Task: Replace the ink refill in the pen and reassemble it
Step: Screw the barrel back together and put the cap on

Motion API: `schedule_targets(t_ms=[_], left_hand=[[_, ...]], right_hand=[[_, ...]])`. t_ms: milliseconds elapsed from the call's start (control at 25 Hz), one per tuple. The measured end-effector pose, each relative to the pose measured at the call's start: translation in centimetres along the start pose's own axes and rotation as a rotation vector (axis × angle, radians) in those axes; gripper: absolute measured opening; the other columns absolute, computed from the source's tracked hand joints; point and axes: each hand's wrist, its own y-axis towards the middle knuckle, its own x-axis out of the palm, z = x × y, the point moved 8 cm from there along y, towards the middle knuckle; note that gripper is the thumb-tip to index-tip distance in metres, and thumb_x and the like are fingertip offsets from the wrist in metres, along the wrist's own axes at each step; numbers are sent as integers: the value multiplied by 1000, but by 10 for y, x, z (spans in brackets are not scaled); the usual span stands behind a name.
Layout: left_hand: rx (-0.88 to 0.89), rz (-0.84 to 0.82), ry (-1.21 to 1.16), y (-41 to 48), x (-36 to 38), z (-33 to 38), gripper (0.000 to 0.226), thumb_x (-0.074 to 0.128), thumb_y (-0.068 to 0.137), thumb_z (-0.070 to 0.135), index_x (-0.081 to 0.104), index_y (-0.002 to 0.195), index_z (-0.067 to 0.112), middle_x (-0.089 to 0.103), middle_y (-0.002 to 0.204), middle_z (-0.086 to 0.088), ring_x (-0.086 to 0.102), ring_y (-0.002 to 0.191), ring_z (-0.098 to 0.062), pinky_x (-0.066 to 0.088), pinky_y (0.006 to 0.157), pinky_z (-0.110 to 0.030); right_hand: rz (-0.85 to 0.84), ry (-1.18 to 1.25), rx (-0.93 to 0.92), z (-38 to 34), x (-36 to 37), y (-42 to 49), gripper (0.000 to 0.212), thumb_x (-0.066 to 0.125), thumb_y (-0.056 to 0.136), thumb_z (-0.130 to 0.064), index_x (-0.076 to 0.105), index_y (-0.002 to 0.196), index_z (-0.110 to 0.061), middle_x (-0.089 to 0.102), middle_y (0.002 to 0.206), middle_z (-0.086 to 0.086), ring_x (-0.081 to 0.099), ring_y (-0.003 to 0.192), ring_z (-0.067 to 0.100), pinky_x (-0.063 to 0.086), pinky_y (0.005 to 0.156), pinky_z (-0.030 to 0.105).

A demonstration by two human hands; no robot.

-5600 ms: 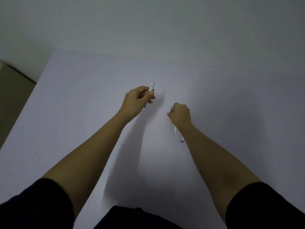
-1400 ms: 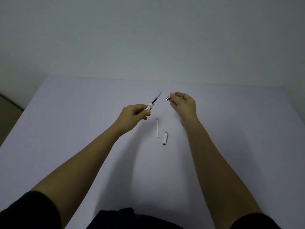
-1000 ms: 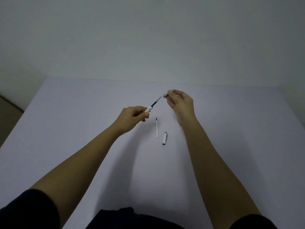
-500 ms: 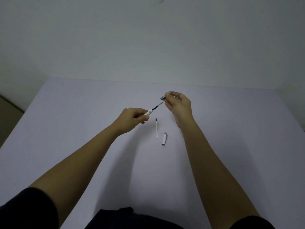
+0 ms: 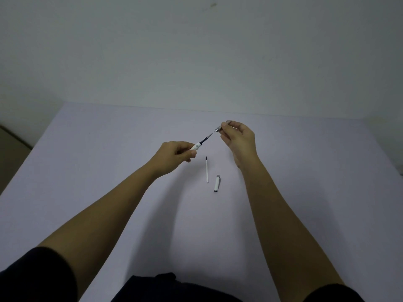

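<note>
Threading grip section (image 5: 218, 129), pinched in right hand (image 5: 238, 139), over refill (image 5: 207, 138) jutting from barrel (image 5: 197, 146) my left hand (image 5: 174, 154) clamps; light, slippery, tip bends easily.

Most of the white pen barrel (image 5: 197, 146) was buried inside the closed left hand (image 5: 174, 154); only its front end poked out. The dark ink refill (image 5: 206, 139) ran into the small grey metal tip piece (image 5: 218, 129), so the refill's point was hidden, and whether the two parts were threaded or just touching couldn't be told. The right hand (image 5: 238, 138) covered the rear of that tip piece. Print on the barrel was too small to read. The white pen cap (image 5: 216, 183) had clip detail too small to make out. Both dark sleeves (image 5: 35, 277) were cut off by the bottom edge.
</note>
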Motion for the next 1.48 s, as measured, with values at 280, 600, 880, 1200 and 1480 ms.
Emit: schedule_targets(t_ms=[280,600,880,1200,1480], left_hand=[[5,-3,3,1,1,4,12,58,90,29,69,95,26,70,83,13,64,68,7,45,64,-15],[15,0,4,2,1,8,13,58,90,29,69,94,25,70,82,13,64,68,7,46,66,-16],[32,0,26,4,0,15,15,58,90,28,70,96,22,70,82,11,63,66,6,49,67,-19],[47,29,81,-2,-11,17,22,51,93,38,68,98,26,67,78,-5,44,57,-8,35,54,-18],[18,6,-49,-13,-14,22,14,57,89,32,66,78,28,64,64,11,39,47,-2,32,46,-12]], right_hand=[[-25,-24,-1,1,5,-4,11,68,84,-13,61,92,-13,71,88,5,70,80,9,55,72,16],[-77,-61,-12,4,12,-9,12,67,84,-13,61,94,-12,69,90,5,69,80,9,54,74,17],[-153,-124,21,17,22,-15,10,68,83,-16,63,91,-14,71,90,4,69,87,13,54,76,20],[-267,-261,-59,19,18,-25,9,67,83,-15,64,84,-23,71,90,4,69,90,17,56,80,25],[-344,-495,-275,2,18,-36,18,69,81,-9,67,78,-27,73,89,-2,70,88,13,56,79,21]])
